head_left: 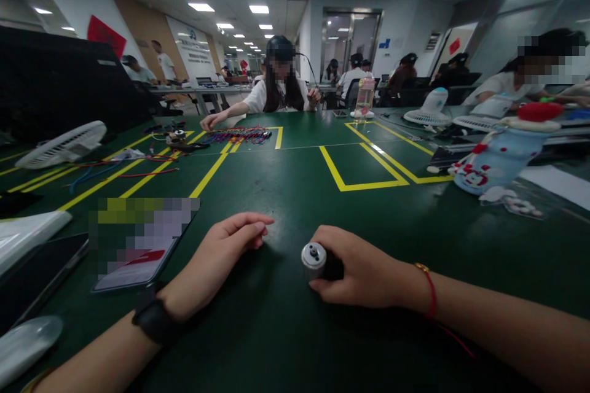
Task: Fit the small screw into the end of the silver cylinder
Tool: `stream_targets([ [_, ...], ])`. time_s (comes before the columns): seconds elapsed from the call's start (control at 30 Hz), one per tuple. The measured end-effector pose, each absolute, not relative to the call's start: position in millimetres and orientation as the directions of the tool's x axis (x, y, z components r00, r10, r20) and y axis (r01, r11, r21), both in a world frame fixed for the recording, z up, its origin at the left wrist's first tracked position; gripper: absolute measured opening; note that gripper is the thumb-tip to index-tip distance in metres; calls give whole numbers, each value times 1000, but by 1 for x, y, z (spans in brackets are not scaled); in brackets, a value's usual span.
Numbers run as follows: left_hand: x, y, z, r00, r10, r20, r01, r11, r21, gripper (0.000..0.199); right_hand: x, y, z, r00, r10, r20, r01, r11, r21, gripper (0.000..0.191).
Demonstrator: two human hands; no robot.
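Note:
In my right hand [353,267] is a small silver cylinder that looks like a small electric motor [314,255]. It stands upright, its round end facing up, showing a dark central shaft and small holes. My thumb and fingers close around its right side; the lower part is partly hidden. My left hand [237,236] hovers over or rests on the green table [276,331], left of the motor and apart from it. Its index finger points right, the thumb lies against the curled fingers, and no object shows in it. Left of that hand lies a phone [152,258].
Wires [239,135] are bunched at the far left, near another person's hand [214,121]. A white fan [64,144], yellow tape [375,186] and a blue bottle [500,156] are around the table. A mouse [30,344] sits at the lower left.

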State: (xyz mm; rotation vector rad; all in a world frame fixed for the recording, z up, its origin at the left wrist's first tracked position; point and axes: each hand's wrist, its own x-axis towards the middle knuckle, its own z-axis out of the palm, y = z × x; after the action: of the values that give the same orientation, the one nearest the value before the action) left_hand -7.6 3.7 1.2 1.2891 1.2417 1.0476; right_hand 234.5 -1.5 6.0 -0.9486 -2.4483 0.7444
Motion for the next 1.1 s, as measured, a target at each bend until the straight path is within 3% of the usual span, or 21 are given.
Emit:
stream_targets([
  [0.1,-7,4,2,78,993,-87,-19,89,996,17,234,-2,6,-687,707,169,491,623,-609,27],
  [0.3,-7,5,1,104,991,-87,-27,90,996,15,234,-2,7,-693,702,163,492,627,-605,26],
  [0.43,-7,3,1,103,992,-69,40,65,997,17,234,-2,7,-687,708,162,500,623,-602,27],
  [0.77,-2,-3,10,150,988,20,404,-80,911,21,235,-2,4,-693,698,180,488,637,-596,26],
  [0.97,1,-6,13,301,953,-31,424,-105,899,22,235,-1,3,-700,686,197,468,649,-600,26],
  [1.1,9,-10,19,417,907,66,397,-247,884,19,235,0,2,-702,681,206,462,657,-595,26],
])
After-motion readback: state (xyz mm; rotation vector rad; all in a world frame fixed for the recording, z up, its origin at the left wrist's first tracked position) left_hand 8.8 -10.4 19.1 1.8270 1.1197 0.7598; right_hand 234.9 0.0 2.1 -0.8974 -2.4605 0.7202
